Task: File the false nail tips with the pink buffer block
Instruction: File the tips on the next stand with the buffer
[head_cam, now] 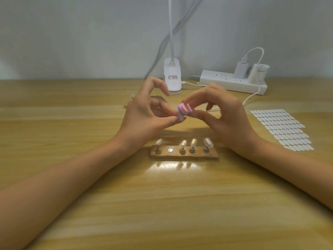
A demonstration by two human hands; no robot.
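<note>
Right hand (227,112) pinching pink buffer block (239,108), left hand (144,112) pinching nail tip (181,117)

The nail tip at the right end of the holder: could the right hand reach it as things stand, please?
Probably yes: the right hand hovers just behind the holder, with nothing between it and that nail tip. It pinches the pink buffer block, though, so grasping would be awkward.

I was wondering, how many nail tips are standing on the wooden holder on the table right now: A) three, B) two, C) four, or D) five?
C: four nail tips stand on the holder, and the second spot from the left is bare, showing only a shiny base.
</note>
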